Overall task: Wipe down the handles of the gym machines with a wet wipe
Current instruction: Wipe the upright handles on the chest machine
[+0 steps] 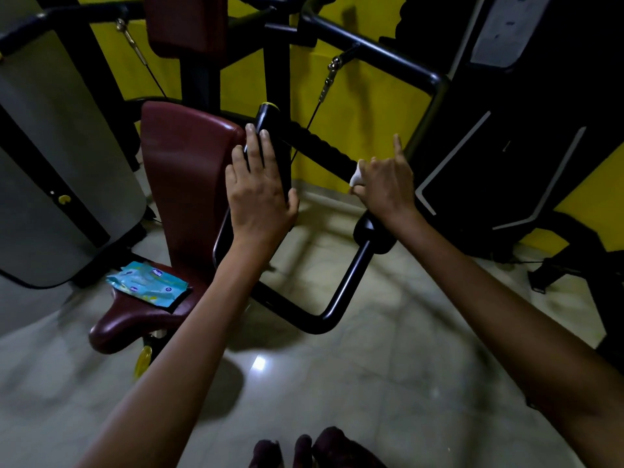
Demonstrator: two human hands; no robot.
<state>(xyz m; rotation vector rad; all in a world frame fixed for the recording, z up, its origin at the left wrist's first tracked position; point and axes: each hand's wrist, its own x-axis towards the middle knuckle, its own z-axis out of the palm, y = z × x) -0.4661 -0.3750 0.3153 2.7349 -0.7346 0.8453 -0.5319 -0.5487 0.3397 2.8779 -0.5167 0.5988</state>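
Observation:
A black ribbed handle (319, 143) of the gym machine slants down to the right from a yellow-capped upright grip (271, 140). My left hand (260, 194) lies flat with straight fingers against that upright grip. My right hand (385, 179) wraps round the lower end of the ribbed handle with a white wet wipe (356, 177) bunched under the fingers, index finger raised. A blue wet-wipe packet (147, 287) lies on the maroon seat (135, 319).
The maroon backrest (182, 184) stands just left of my left hand. A black tube frame (344, 292) loops below the handles. Cables with clips (332, 70) hang behind. A grey weight-stack cover (50, 163) is at left, another black machine (506, 146) at right. Tiled floor (337, 383) below.

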